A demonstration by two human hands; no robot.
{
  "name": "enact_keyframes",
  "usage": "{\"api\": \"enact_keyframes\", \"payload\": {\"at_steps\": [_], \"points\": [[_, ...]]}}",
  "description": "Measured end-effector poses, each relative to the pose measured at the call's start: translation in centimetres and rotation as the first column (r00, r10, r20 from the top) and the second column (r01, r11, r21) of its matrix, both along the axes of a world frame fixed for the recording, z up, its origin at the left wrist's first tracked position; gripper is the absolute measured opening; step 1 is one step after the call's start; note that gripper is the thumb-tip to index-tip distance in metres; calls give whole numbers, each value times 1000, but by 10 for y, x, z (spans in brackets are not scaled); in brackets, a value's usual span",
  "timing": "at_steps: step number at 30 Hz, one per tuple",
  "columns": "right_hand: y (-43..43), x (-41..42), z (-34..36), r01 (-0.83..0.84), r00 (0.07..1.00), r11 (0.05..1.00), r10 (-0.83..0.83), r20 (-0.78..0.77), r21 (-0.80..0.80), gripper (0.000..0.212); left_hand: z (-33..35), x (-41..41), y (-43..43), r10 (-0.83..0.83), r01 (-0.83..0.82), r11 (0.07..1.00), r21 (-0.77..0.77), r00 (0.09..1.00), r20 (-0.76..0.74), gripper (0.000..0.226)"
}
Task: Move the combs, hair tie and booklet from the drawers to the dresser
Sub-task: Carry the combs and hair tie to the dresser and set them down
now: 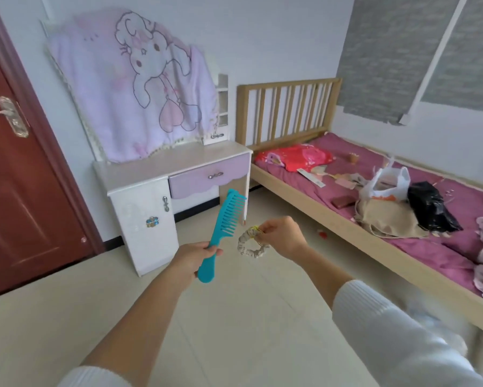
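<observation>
My left hand [191,259] grips the handle of a teal wide-tooth comb [223,227], which stands tilted with its teeth pointing right. My right hand [283,237] pinches a pale scrunchie hair tie [250,244] by a yellow bit at its top, and the loop hangs below the fingers. Both are held in the air over the floor, in front of the white dresser [139,174]. Its purple drawer [209,177] is shut, and so is the white cabinet door [148,219] below left. No booklet shows.
A pink cartoon cloth [134,88] hangs over the dresser's mirror. A wooden bed [346,233] with a purple sheet stands at the right, holding bags and clutter. A brown door [20,191] is at the left. Pale tiled floor [234,317] lies between me and the dresser.
</observation>
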State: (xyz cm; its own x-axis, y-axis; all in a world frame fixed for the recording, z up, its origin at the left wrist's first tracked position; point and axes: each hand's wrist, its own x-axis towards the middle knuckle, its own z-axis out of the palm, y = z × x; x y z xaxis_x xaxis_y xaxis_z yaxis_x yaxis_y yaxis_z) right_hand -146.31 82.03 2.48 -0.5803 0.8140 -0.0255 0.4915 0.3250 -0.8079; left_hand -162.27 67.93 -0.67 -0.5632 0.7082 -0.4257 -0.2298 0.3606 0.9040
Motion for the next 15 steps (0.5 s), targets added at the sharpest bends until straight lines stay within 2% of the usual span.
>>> {"api": "enact_keyframes", "payload": {"at_steps": [8,12,15], "points": [[108,-218,-11,-123,992,992,123,0,-20,5,-6,-193,89,188,-192,981,27,977,102,10],[160,-333,-29,-144,990,988,143,-12,-60,6,-22,-301,135,216,-222,974,32,968,131,19],[198,-413,-36,-127,992,988,126,-21,-83,22,-27,-380,168,234,-242,970,32,960,155,24]]}}
